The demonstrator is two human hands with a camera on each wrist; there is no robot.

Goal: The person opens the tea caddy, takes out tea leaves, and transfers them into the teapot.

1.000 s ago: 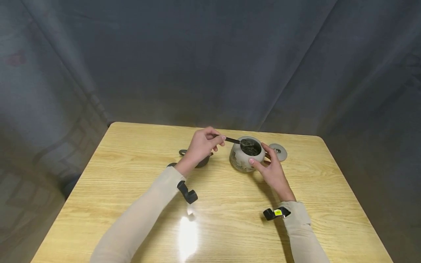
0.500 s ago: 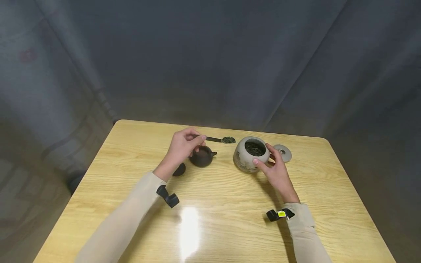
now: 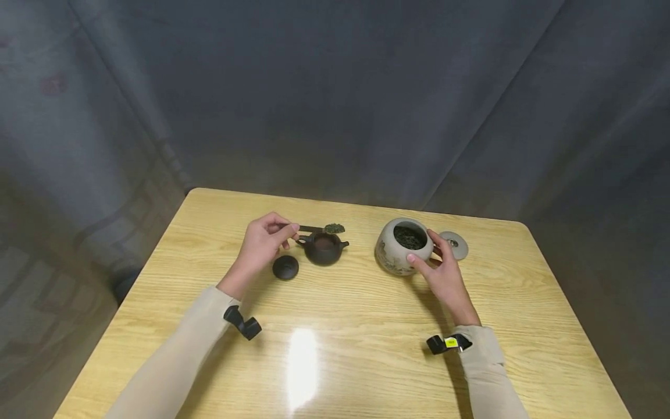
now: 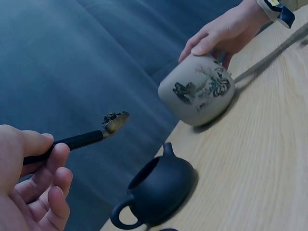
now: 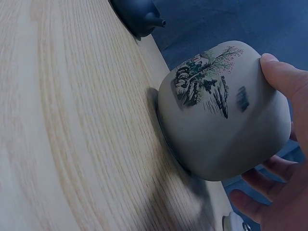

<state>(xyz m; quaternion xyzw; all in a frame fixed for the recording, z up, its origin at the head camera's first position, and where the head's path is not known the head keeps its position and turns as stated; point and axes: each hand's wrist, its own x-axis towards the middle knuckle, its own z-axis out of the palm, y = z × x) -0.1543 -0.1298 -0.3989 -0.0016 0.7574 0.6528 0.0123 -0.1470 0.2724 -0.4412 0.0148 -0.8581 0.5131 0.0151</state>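
Observation:
My left hand (image 3: 263, 243) pinches the black handle of a tea scoop (image 4: 83, 140) between thumb and fingers. Dark tea leaves (image 3: 334, 228) are heaped on its metal end, which is level above the dark teapot (image 3: 323, 251). The teapot stands lidless, its spout pointing right and its loop handle toward my left hand. My right hand (image 3: 442, 279) grips the side of a grey tea jar (image 3: 392, 254) with a painted landscape, thumb at the front and fingers behind. The jar leans a little, its mouth showing tea leaves inside.
The teapot's round dark lid (image 3: 285, 267) lies on the wooden table (image 3: 345, 331), left of the pot. Behind the right hand lies the jar's pale lid (image 3: 456, 245). A grey curtain (image 3: 335, 105) hangs past the far edge.
My left hand has drawn the scoop out of the jar with leaves on it and carried it left, over the teapot. My right hand stays on the jar.

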